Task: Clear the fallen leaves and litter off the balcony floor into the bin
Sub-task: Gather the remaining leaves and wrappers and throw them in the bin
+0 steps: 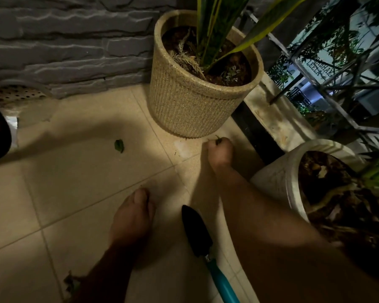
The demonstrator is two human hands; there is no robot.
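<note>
I counted two plant pots: a ribbed tan pot (190, 101) in the upper middle of the frame and a white pot (278, 178) at the right edge. One green leaf (119, 146) lay alone on the floor tiles (74, 193) at centre left, and one small leaf scrap (218, 139) sat pinched in my right hand (219, 153) below the tan pot. One clump of leaves (71, 281) showed at the lower left, partly hidden by my left arm. There was one trowel (198, 232) at the bottom centre, one perforated drain cover (15, 95) at the upper left, and two hands, the left hand (132, 217) at lower centre.
</note>
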